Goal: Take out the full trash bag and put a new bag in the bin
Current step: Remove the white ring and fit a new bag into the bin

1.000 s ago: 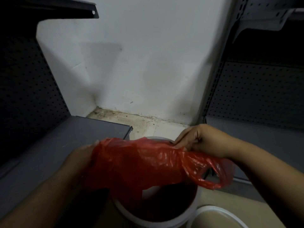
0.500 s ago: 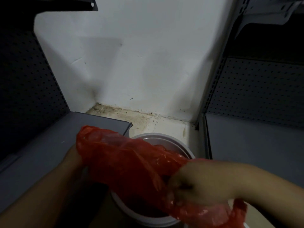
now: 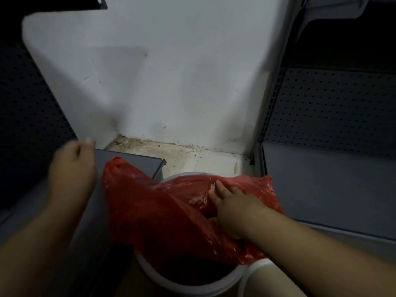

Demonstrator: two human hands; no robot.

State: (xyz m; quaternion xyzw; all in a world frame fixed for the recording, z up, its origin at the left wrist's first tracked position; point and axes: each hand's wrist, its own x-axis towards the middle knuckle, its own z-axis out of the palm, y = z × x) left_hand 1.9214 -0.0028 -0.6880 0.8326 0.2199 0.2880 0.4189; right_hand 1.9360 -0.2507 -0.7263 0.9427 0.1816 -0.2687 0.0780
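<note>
A red plastic bag lies crumpled over the mouth of a round white bin on the floor. One bag handle sticks up at the left. My right hand rests on the bag above the bin, fingers stretched out flat toward the far rim. My left hand hovers to the left of the bag, blurred, apart from the plastic and holding nothing. The bin's inside is mostly hidden by the bag and looks dark.
A second white round rim touches the bin at the lower right. Grey shelf boards flank the bin on the left and right, with dark pegboard behind them. A white wall and dirty floor tiles lie beyond.
My left hand let go of the bag and lifted away to the left. My right hand stopped gripping the bag near the front and now lies flat on it over the bin.
</note>
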